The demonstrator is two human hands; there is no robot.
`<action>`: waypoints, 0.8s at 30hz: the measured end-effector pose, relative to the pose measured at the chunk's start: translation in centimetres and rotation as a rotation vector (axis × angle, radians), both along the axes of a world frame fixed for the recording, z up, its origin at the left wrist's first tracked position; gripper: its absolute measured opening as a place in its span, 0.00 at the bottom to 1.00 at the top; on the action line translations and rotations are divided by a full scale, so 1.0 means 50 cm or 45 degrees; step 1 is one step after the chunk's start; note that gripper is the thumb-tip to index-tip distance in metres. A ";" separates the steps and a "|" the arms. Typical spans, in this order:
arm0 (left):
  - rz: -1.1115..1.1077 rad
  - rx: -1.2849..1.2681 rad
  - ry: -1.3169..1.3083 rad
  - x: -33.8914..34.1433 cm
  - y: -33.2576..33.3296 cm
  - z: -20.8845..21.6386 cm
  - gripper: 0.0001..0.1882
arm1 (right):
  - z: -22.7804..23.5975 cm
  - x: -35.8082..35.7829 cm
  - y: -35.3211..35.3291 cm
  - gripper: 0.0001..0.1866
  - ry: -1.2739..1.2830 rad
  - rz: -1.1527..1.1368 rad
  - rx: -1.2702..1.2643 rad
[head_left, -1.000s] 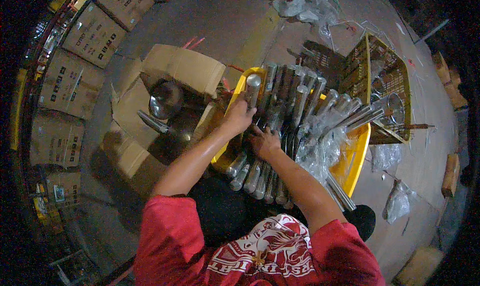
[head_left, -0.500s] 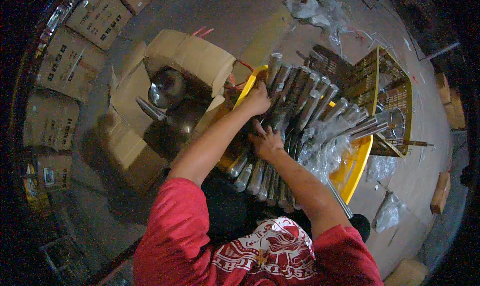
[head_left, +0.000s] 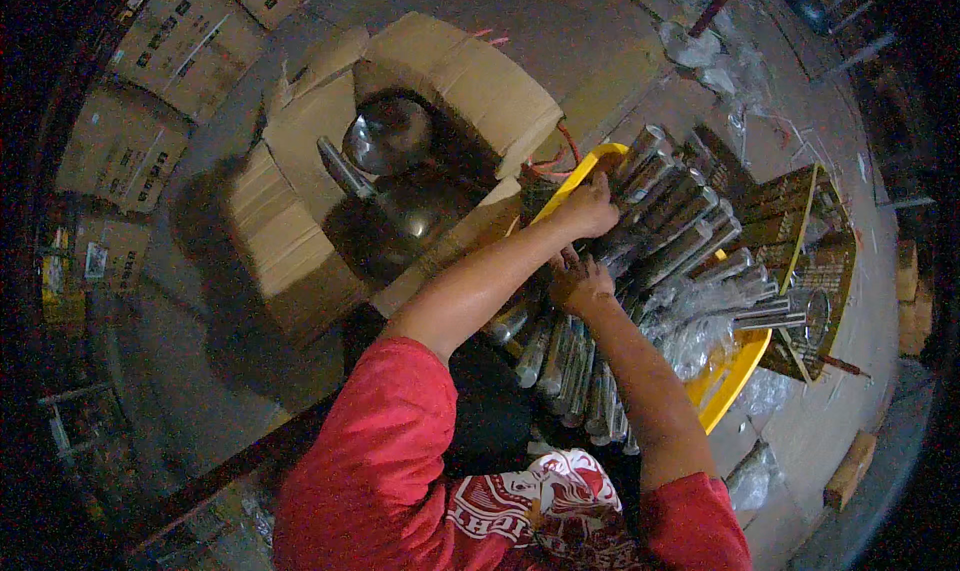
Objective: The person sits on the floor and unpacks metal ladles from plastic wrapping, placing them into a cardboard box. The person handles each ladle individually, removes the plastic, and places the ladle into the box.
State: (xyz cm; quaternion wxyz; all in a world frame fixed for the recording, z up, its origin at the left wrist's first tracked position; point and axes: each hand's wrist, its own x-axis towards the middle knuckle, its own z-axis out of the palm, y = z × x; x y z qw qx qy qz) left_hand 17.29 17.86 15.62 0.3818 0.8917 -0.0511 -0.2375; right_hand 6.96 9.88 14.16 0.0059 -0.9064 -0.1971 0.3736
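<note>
My left hand (head_left: 590,209) is closed at the inner left rim of a yellow basket (head_left: 738,383), its fingertips down among shiny metal tubes (head_left: 684,209). What it grips is hidden. Just below it, my right hand (head_left: 582,285) has bent, spread fingers over the basket's middle, between the two groups of tubes. Many of the tubes seem to be in clear sleeves. A nearer bunch of tubes (head_left: 568,373) points toward me, and crumpled clear plastic (head_left: 695,343) covers some on the right.
To the left stands an open cardboard box (head_left: 290,233) with rounded shiny metal vessels (head_left: 392,136) inside. A yellowish wire crate (head_left: 812,241) leans beyond the basket at right. Stacked cartons (head_left: 122,143) line the far left. Loose plastic (head_left: 752,476) and a wood block (head_left: 850,469) lie on the right floor.
The view has shifted, so the box, basket and hands all appear farther right. Both hands stay close together in the basket, and the right hand's fingers look more bent.
</note>
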 end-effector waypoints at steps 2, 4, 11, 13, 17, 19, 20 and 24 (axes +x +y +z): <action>0.020 -0.055 0.124 -0.005 -0.002 0.017 0.43 | 0.006 0.015 0.011 0.34 0.014 0.143 -0.159; 0.032 -0.057 0.001 -0.022 0.009 0.048 0.40 | 0.004 0.027 0.018 0.34 0.046 0.123 -0.195; 0.647 -0.788 -0.596 -0.080 0.317 0.123 0.16 | -0.020 -0.015 -0.006 0.33 -0.329 0.058 0.124; 1.102 -0.350 -0.898 -0.046 0.485 0.074 0.15 | -0.021 -0.026 0.000 0.33 -0.360 0.055 0.119; 1.351 0.518 -0.071 -0.031 0.697 -0.129 0.22 | -0.007 -0.038 0.001 0.27 -0.509 0.122 0.197; 1.287 0.624 0.339 -0.066 0.720 -0.226 0.22 | 0.002 -0.035 -0.010 0.26 -0.441 0.088 0.186; 1.274 0.639 0.471 -0.087 0.722 -0.260 0.23 | 0.004 -0.037 -0.011 0.26 -0.495 0.068 0.230; 1.413 0.736 0.569 -0.140 0.718 -0.312 0.24 | 0.001 -0.039 -0.006 0.24 -0.588 -0.006 0.209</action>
